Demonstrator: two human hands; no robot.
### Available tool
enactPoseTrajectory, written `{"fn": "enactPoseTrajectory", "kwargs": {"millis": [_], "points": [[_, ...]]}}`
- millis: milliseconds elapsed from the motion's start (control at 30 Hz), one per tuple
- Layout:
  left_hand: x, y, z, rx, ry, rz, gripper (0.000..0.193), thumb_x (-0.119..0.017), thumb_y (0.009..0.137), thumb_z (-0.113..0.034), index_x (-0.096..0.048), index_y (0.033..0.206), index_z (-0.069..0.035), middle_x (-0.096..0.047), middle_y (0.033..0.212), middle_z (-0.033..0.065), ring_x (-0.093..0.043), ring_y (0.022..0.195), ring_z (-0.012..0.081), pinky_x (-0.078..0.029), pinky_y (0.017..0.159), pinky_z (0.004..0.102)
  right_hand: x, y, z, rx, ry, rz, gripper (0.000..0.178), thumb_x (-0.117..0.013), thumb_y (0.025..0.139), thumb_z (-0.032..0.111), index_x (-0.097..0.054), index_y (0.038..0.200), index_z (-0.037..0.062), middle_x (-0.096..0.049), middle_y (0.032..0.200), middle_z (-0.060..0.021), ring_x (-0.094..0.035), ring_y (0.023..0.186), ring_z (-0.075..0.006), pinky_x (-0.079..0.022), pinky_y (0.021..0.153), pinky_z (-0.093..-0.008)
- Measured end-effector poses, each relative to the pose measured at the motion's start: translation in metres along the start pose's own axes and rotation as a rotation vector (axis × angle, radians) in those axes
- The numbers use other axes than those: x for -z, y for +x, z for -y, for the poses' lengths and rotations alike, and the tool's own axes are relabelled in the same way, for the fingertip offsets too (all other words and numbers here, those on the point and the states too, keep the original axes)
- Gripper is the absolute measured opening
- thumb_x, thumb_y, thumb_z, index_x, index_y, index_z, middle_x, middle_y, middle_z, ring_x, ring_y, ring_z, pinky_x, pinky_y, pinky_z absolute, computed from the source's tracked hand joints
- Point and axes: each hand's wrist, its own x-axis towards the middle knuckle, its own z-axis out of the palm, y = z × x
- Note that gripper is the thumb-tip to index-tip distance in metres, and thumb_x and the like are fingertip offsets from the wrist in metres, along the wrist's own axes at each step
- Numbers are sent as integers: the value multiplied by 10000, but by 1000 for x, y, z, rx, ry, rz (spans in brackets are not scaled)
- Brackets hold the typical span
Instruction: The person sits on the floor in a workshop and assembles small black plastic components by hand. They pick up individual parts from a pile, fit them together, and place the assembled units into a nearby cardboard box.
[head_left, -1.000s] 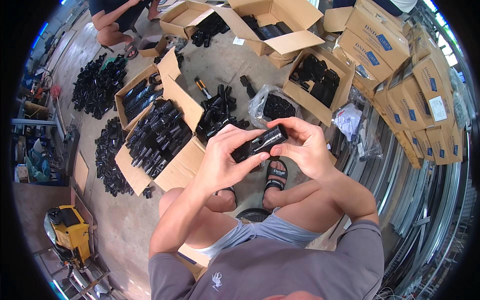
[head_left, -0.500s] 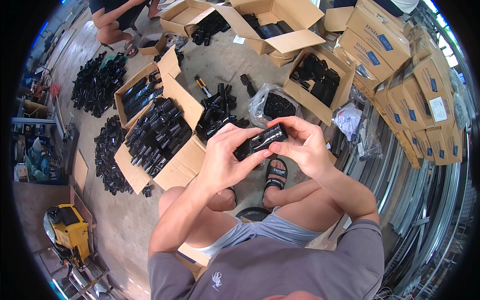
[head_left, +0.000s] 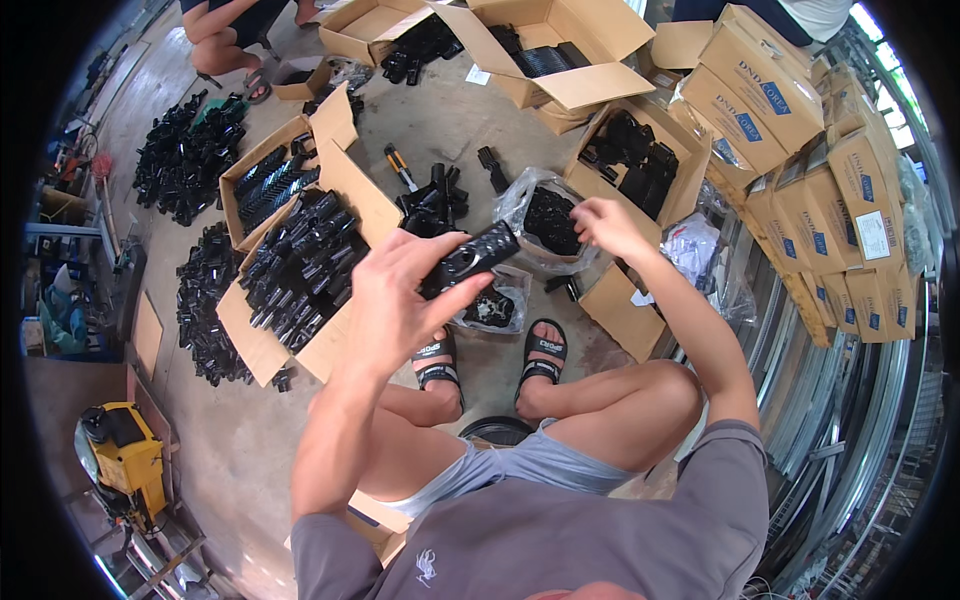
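Note:
In my left hand [head_left: 395,290] is a black ribbed plastic part [head_left: 472,258], block-like, with a round hole in its side. Thumb and fingers grip it from either side, and it tilts up to the right. My right hand [head_left: 608,226] is off the part, over the right rim of a clear plastic bag [head_left: 510,205] filled with small black pieces [head_left: 550,220]. Its fingers are loosely bent and apart, with nothing visible between them. Below the held part, a second clear bag [head_left: 510,312] with dark pieces lies on the floor, partly hidden.
Left stands an open carton [head_left: 375,205] of black parts [head_left: 305,255], with loose piles [head_left: 190,155] beyond. An orange-handled tool [head_left: 400,165] lies ahead. Another open carton [head_left: 690,175] is at right, near stacked boxes [head_left: 790,215] and metal profiles [head_left: 800,430]. Another person's leg [head_left: 222,55] shows far left.
My right hand has let go of the black part and moved right to the bag of small pieces. My left hand has shifted left and slightly down, still holding the part.

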Motion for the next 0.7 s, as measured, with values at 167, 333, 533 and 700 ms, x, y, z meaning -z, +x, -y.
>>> {"fn": "enactPoseTrajectory", "kwargs": {"millis": [167,333,533,700], "points": [[9,8,9,55,60,-27,374,-851,705,-140,-726,1031,-8,-664,768,92,-585,728,214,-484,656,324,-27,86,-103,-28,-687,-52,187,-644,879,150,-716,1028,63,-720,967,-166,-702,919,-319,-556,795,-415],[16,12,20,116,134,-10,389,-858,680,-134,-724,1021,-6,-664,769,89,-578,726,215,-481,656,323,-68,125,-129,-88,-833,-160,222,-677,854,117,-704,1073,139,-704,1076,-167,-660,1055,-363,-534,891,-457],[13,18,35,126,145,5,392,-866,673,-146,-728,1016,-16,-666,771,92,-572,720,220,-480,648,332,-97,137,-145,-64,-818,-202,191,-674,868,126,-688,1057,107,-698,1097,-178,-664,1061,-366,-550,899,-464],[15,21,38,118,130,21,390,-868,671,-147,-730,1013,-20,-654,756,85,-568,711,214,-476,633,327,-87,137,-151,-93,-594,-220,216,-710,776,16,-666,983,61,-707,1040,-178,-673,1019,-362,-545,864,-436]]}}
